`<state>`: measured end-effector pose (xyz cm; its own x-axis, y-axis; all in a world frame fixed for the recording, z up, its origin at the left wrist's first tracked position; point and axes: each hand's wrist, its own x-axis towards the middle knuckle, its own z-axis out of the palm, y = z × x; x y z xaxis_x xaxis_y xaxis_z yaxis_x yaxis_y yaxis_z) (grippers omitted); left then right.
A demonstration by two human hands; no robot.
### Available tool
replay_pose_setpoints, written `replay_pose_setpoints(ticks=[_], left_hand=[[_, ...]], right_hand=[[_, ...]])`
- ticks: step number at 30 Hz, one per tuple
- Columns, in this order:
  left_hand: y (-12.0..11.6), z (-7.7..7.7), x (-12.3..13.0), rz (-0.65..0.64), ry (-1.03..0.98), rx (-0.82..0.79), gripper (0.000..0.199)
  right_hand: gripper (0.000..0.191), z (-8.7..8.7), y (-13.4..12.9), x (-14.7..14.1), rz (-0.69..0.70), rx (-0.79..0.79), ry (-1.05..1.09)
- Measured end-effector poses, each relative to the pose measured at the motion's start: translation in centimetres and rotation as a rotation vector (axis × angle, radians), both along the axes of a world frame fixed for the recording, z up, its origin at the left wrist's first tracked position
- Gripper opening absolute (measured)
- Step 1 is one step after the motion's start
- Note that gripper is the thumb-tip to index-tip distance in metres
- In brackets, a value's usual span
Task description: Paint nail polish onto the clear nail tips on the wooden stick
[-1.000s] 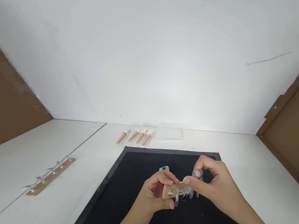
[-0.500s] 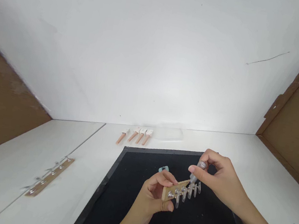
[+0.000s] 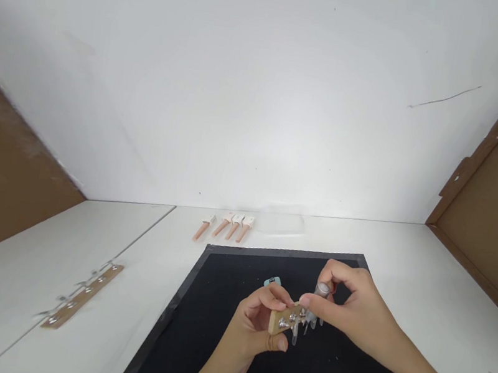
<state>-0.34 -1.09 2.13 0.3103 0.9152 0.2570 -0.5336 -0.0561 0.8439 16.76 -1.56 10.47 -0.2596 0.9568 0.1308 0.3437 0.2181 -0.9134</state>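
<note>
My left hand [image 3: 253, 323] pinches the near end of a light wooden strip [image 3: 275, 322], thumb below and fingers above. Along the strip stand metal clips, with clear nail tips [image 3: 295, 334] sticking out of them. In my right hand [image 3: 349, 300] a small silvery-grey cylinder [image 3: 322, 289] is held between thumb and fingers. Its lower end is down against the middle or far part of the strip. That hand hides the strip's far end and some of the tips. Whether the cylinder touches a tip or a clip I cannot tell.
A black mat [image 3: 222, 296] lies beneath my hands, with a small teal item [image 3: 272, 281] on it. Behind it are several pieces with white blocky ends and pinkish stems [image 3: 233, 229] and a clear tray [image 3: 281, 223]. Another clip strip [image 3: 82, 299] lies left.
My right hand has moved left and slightly down with the silvery cylinder, along the strip toward my left hand, now covering more nail tips. My left hand and the strip are nearly still.
</note>
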Motion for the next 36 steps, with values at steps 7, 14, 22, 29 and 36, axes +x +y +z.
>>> replay_pose_setpoints(ticks=[7, 14, 22, 29, 36], left_hand=[[-0.2, -0.8, -0.4, -0.004, 0.001, -0.014, 0.030], [-0.3, -0.9, -0.6, -0.018, 0.013, -0.022, 0.030], [0.0, 0.0, 0.0, 0.021, -0.020, -0.020, 0.028], [-0.1, 0.1, -0.1, 0.029, -0.006, -0.027, 0.028], [-0.1, 0.2, 0.0, 0.057, -0.007, -0.041, 0.028]], right_hand=[[0.029, -0.4, 0.2, 0.3, -0.123, 0.094, -0.038], [0.030, -0.6, 0.4, 0.6, -0.168, 0.130, -0.030], [0.028, 0.2, -0.2, 0.3, -0.009, 0.036, -0.009], [0.028, 0.0, -0.1, 0.1, -0.027, 0.056, -0.018], [0.027, 0.2, -0.2, 0.1, -0.008, 0.043, 0.000]])
